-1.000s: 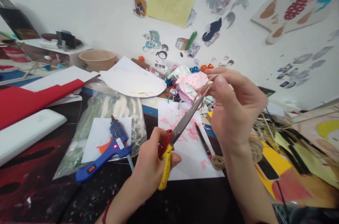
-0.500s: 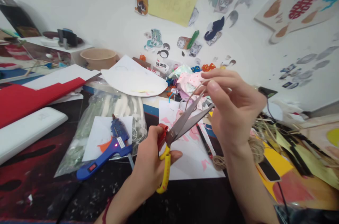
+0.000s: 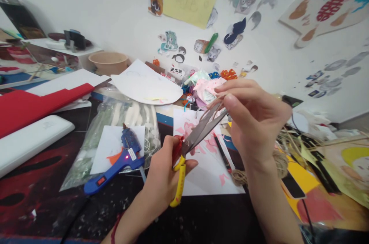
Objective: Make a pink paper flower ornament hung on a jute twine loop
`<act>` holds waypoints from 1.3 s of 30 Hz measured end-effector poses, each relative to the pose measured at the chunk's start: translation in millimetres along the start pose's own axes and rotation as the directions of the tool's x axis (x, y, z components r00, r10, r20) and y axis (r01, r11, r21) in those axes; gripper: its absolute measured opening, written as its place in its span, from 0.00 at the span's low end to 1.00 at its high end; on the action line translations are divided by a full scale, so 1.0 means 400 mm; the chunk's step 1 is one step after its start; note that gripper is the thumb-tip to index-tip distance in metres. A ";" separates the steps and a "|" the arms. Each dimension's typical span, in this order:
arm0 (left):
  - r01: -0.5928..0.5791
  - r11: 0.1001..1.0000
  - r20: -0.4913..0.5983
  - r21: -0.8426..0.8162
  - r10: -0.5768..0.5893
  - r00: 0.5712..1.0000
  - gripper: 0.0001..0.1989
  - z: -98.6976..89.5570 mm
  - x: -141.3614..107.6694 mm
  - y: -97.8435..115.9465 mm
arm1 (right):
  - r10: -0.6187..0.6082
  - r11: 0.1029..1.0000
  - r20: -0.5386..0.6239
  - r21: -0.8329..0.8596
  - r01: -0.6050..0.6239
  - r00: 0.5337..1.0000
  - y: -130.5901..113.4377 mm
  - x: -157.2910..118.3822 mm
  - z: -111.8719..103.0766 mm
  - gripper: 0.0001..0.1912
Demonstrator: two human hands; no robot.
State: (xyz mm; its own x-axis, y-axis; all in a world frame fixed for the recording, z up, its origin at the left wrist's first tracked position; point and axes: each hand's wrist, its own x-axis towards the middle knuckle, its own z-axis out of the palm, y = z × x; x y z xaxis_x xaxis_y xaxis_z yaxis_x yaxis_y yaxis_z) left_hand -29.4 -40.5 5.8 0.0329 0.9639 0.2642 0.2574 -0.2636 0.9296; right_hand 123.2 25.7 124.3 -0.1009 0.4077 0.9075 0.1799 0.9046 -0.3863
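Observation:
Yellow-handled scissors are held by my left hand, with red wrapping on the other handle. Their blades point up and right, slightly apart, and reach the fingertips of my right hand. Between its thumb and fingers my right hand pinches a thin brown string, which loops down by the blades. Where exactly the blades meet the string is too small to tell. Below lies a white sheet with pink painted shapes.
A blue glue gun with a lit light rests on white paper left of my hands. Further left are a white case and red sheets. A twine ball and a phone lie to the right.
The scissor blades have come closer together around the string at my right fingertips. Both hands have barely moved.

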 end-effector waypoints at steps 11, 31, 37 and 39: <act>-0.022 0.999 0.008 -0.027 0.022 1.000 0.24 0.001 0.001 -0.004 | 0.066 0.998 -0.012 0.019 -0.066 0.998 -0.021 0.003 -0.001 0.09; -0.025 1.000 0.042 -0.004 0.025 0.999 0.24 -0.006 0.002 0.008 | 0.037 0.999 0.017 -0.037 -0.036 0.999 -0.027 0.009 -0.018 0.08; -0.037 0.999 0.053 -0.004 0.037 0.998 0.24 -0.002 0.005 0.004 | 0.061 0.997 0.028 -0.051 -0.060 0.998 -0.036 0.009 -0.022 0.07; -0.055 0.998 0.049 -0.010 0.055 0.997 0.24 -0.003 0.005 0.004 | 0.058 0.998 0.032 -0.038 -0.056 0.998 -0.037 0.009 -0.022 0.08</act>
State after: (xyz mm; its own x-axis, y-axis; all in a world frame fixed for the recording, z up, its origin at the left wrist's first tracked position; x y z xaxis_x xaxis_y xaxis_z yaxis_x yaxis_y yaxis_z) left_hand -29.9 -39.2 8.2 0.0945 0.9486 0.3020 0.2452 -0.3162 0.9165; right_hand 128.9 12.7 134.7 -0.1217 0.4628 0.8781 0.2225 0.8749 -0.4303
